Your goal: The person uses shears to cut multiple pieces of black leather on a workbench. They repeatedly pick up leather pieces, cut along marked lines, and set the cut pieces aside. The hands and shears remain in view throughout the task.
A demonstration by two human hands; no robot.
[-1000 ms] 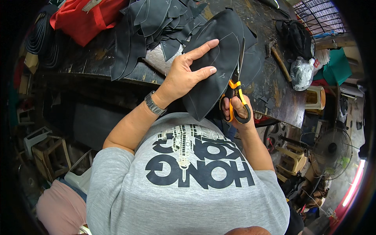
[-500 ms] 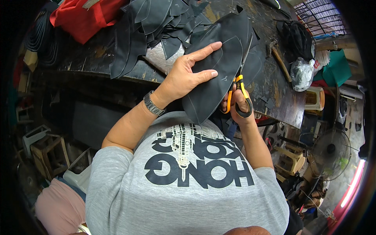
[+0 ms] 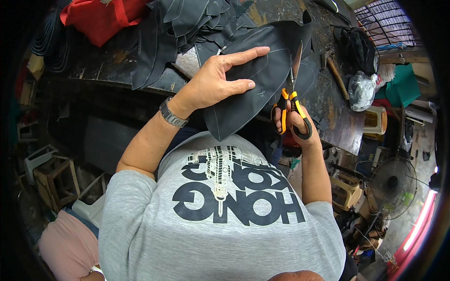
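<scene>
A black sheet of leather-like material (image 3: 243, 103) with pale drawn outlines lies partly over the table edge, its pointed end toward my body. My left hand (image 3: 213, 84) grips its left side, thumb and forefinger stretched along the top; the other fingers are hidden beneath. In my right hand (image 3: 300, 124) is a pair of scissors (image 3: 291, 86) with yellow and black handles. Their blades point away from me along the sheet's right side and stand slightly apart. My right thumb and fingers sit in the handle loops.
Many black cut pieces (image 3: 197, 18) are heaped at the far left of the dark worn table (image 3: 344, 129), beside a red cloth bag (image 3: 101, 18). To the right are a hammer (image 3: 337, 77), a clear plastic bag (image 3: 362, 91) and a fan (image 3: 393, 185). Another person's pink-clad part (image 3: 68, 243) shows lower left.
The sheet and my left hand have shifted left and slightly nearer. My right hand has moved right with the scissors, whose blades and handles are spread wider.
</scene>
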